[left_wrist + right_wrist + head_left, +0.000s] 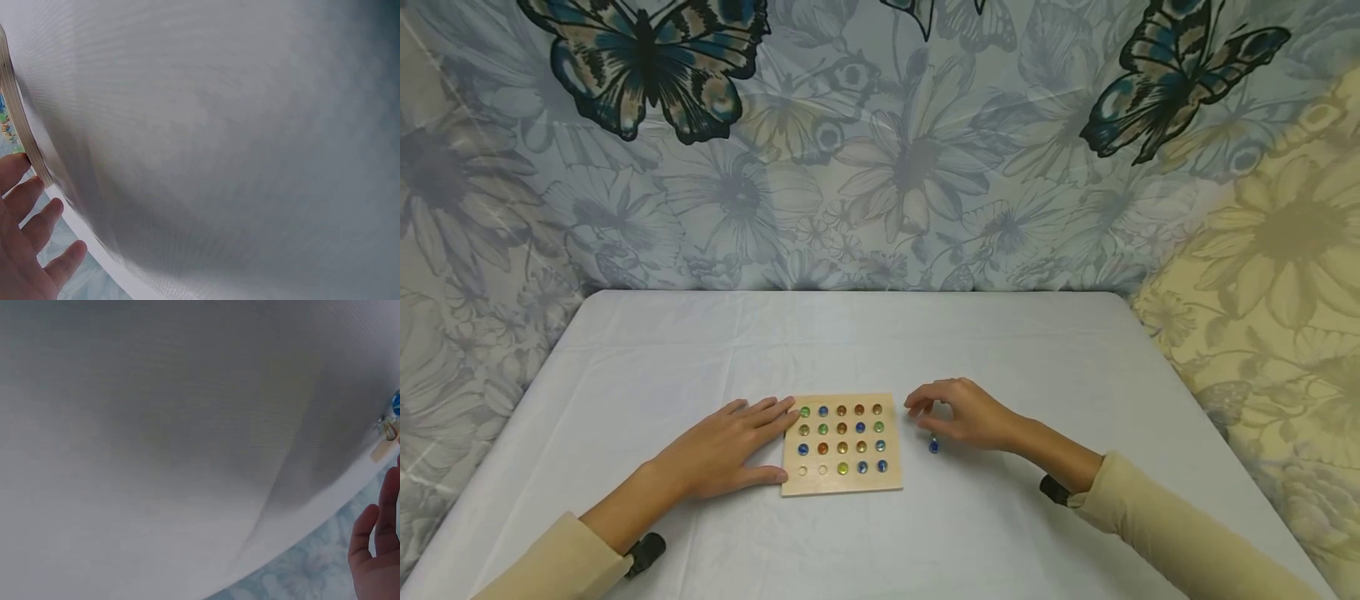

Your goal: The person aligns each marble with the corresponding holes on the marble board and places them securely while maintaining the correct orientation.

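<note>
A pale wooden board (794, 486) lies on the table with rows of round holes. Coloured glass marbles (842, 429) in green, blue, amber and red sit in most holes; two holes in the front row's left end are bare. My left hand (737, 446) rests at the board's left side, fingers extended onto its edge and thumb touching the front left corner. To the right of the board, my right hand (966, 414) hovers with bent fingers, nothing visible in them. By its thumb a blue marble (934, 447) lies on the cloth, a second one partly hidden behind it.
A white cloth covers the table (850, 342). Behind it hangs a floral and butterfly fabric (917, 167), with yellowish fabric (1285, 250) at the right. Dark wrist cameras show under the left sleeve (561, 558) and the right sleeve (1157, 517).
</note>
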